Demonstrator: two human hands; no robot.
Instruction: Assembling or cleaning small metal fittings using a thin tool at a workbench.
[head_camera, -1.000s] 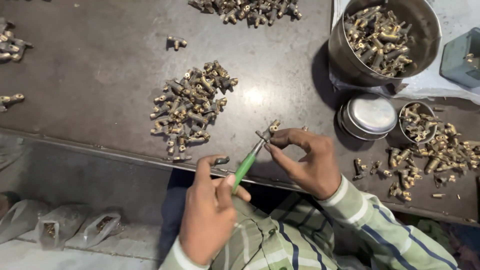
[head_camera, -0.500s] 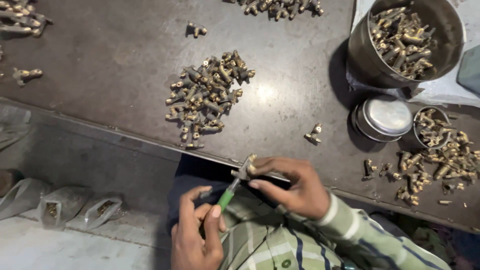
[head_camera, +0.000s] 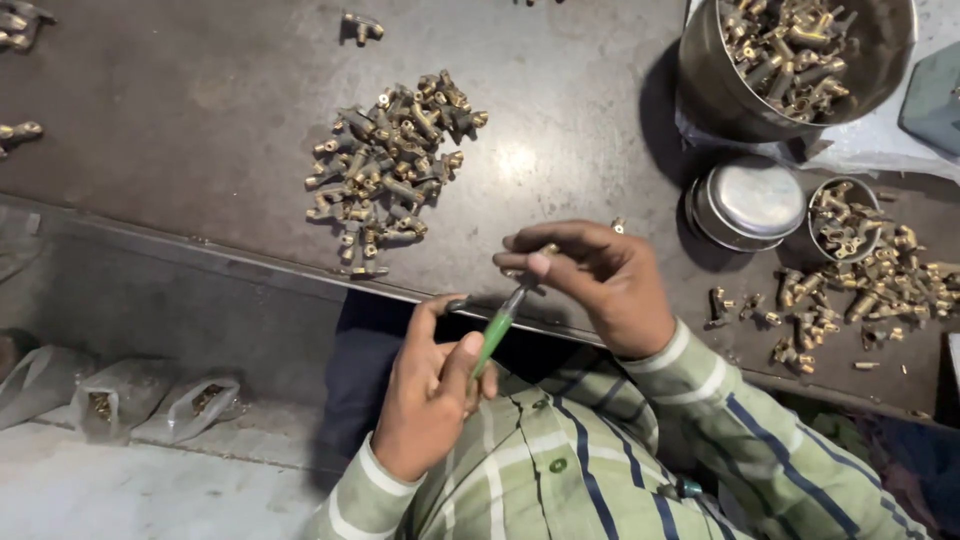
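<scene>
My left hand grips a green-handled screwdriver, its tip pointing up and right. My right hand pinches a small brass fitting at the tool's tip, over the front edge of the dark metal table. A pile of brass fittings lies on the table just left of my hands.
A large steel bowl of fittings stands at the back right. A steel lid, a small cup of fittings and scattered fittings lie to the right. Plastic bags sit on the floor at left.
My right hand has taken up another fitting and brought it to the screwdriver tip. The fitting that lay loose on the table beside my right hand is gone from view.
</scene>
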